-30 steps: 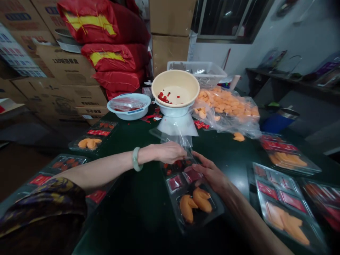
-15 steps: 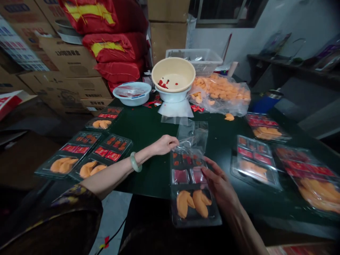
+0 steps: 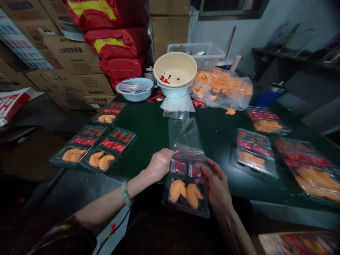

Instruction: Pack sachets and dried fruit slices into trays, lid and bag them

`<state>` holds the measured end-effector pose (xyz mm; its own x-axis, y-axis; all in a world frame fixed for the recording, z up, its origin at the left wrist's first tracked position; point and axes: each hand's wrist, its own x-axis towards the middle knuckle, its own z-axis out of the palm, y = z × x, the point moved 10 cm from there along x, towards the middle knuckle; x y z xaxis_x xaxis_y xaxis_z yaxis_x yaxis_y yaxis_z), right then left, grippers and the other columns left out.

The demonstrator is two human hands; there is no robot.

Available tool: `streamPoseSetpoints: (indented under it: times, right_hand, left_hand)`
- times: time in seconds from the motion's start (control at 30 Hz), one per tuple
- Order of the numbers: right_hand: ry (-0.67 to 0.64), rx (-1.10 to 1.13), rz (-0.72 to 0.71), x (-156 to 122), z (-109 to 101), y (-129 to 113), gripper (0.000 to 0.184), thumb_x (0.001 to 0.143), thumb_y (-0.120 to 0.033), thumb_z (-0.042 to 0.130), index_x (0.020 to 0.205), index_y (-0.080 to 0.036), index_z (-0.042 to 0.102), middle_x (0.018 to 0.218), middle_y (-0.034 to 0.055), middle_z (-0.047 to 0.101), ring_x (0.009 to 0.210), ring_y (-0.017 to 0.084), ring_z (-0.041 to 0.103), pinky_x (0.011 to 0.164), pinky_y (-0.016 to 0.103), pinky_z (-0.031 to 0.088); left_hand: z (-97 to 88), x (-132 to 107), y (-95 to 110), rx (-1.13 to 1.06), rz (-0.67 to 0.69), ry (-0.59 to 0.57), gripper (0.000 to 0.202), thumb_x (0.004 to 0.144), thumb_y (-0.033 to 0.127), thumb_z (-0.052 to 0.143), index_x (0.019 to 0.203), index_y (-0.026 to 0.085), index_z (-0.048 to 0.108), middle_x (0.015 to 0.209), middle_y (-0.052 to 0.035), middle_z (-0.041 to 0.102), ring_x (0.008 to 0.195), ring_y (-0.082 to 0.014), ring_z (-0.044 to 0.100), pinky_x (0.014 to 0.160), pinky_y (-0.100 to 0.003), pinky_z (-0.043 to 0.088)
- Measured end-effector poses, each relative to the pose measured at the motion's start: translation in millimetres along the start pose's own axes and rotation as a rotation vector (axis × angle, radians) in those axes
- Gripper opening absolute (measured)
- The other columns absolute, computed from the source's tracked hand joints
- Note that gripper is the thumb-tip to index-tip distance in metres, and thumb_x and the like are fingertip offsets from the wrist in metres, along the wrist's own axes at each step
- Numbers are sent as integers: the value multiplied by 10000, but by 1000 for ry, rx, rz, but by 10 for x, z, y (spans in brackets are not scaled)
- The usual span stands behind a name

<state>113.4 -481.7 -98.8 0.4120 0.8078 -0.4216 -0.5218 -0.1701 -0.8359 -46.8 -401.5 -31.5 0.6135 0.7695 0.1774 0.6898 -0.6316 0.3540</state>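
Observation:
A black compartment tray [image 3: 186,209] tilts at the table's front edge in front of me. Two orange folded cookies [image 3: 194,196] fill its lower part, with two red packets [image 3: 179,166] above them. A clear plastic bag [image 3: 184,132] covers the tray's upper end, its far part lying on the table. My left hand [image 3: 159,165] is closed on the bag's edge at the tray's upper left; its fingertips are partly hidden. My right hand [image 3: 218,182] grips the tray's right side, thumb over the top near a red packet.
Filled trays lie at the left [image 3: 99,152] and right [image 3: 255,152] of the green table [image 3: 148,120]. Farther back are a cream basin [image 3: 183,67], a light blue basin [image 3: 136,91] and a bag of orange cookies [image 3: 225,88]. Boxes and red bundles stand behind.
My left hand has come down and nearer, drawing the bag's edge over the tray's upper compartments. The tray has shifted slightly left and tilted. My right hand keeps its hold.

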Motion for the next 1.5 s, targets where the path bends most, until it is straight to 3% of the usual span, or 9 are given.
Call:
streamPoseSetpoints:
  times: [0.17,0.3,0.5,0.57,0.8,0.97,1.17,1.3,1.5]
  right_hand:
    - [130,-396,-270,168,43,-151,295,659,-355,660,844,-192,499,669,-22,537,530,128,523,466,275,465]
    - [144,-1090,-643,151,384,-470,180,742,-321,570,853,-179,577,983,120,547,950,282,539,786,476,451]
    - [-611,-1378,-822,-369,538,-223,893,653,-490,687,1402,-253,263,1460,147,227,1330,374,208,962,569,342]
    - [-702,-1441,-870,-471,461,-149,853,636,-438,725,1373,-269,329,1493,124,149,1349,389,129,973,571,333]
    - [-355,-1328,-1048,-131,686,-343,232,743,-309,660,920,-173,596,1074,131,538,985,269,453,818,427,453]
    - [-142,-1502,-953,109,918,-466,397,704,-348,699,1028,-181,544,847,83,556,764,227,461,602,320,392]
    - [-411,-1758,-1309,75,1473,-370,218,772,-380,632,841,-176,598,884,100,550,838,234,436,662,328,319]
    - [-354,-1730,-1325,75,1594,-203,130,856,-257,521,783,-177,592,818,80,554,788,206,422,611,306,291]
    - [-433,-1610,-1511,-130,1766,36,151,855,-139,487,763,-197,593,763,55,537,785,198,409,616,304,288]
  left_hand:
    - [-14,-96,-65,42,9,-12,265,879,138,333,1077,112,507,852,-78,571,790,-170,541,697,-284,464]
    - [120,23,-112,215,49,-129,372,864,114,346,1219,120,456,908,-92,558,865,-216,510,689,-321,470]
    - [158,65,-93,243,125,-189,406,862,81,325,1244,135,453,939,-83,555,853,-194,483,703,-298,455]
    - [135,79,-55,219,177,-207,404,846,48,326,1217,120,470,920,-80,559,841,-181,484,709,-283,445]
    - [124,132,212,384,420,-215,242,828,50,381,977,117,560,822,-67,587,748,-175,484,632,-284,397]
    - [40,59,216,439,393,-65,182,858,100,390,865,140,568,742,-46,566,681,-163,464,580,-291,361]
    - [-212,-22,40,423,157,213,227,881,149,384,806,145,598,718,-52,552,699,-159,462,575,-272,371]
    - [-324,-200,116,330,196,405,209,850,107,418,736,127,591,660,-52,521,671,-150,449,557,-254,376]
    - [-196,-626,47,182,220,426,130,805,73,463,759,133,568,649,-37,513,636,-132,433,566,-253,385]
